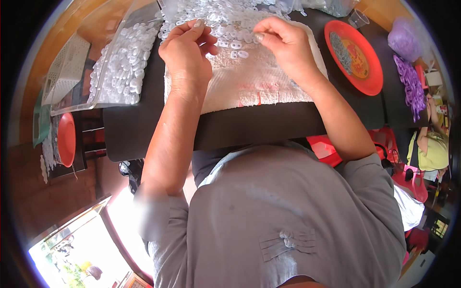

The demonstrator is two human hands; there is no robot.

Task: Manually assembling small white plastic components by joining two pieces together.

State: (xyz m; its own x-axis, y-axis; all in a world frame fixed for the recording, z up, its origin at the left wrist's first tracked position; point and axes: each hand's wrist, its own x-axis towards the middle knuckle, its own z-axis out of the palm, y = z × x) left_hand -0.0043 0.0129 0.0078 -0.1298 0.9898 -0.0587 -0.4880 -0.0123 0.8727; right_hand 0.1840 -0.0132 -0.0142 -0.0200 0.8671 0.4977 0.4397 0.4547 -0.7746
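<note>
Over the far part of a cream towel, my left hand is raised with its fingers curled in and the thumb tip pressed to the forefinger. Whatever it pinches is too small to make out. Level with it, my right hand closes thumb against forefinger; anything between them is also too small to tell. Between and below my fingertips lie a few flat white plastic pieces with holes. Beyond them spreads a large loose pile of similar white pieces, reaching both hands.
Left of the towel, a clear plastic bin holds many white pieces. An orange-red plate at right carries thin grey metal bits. Farther right are a purple chain-like bundle and a clear cup. Another person is at far right.
</note>
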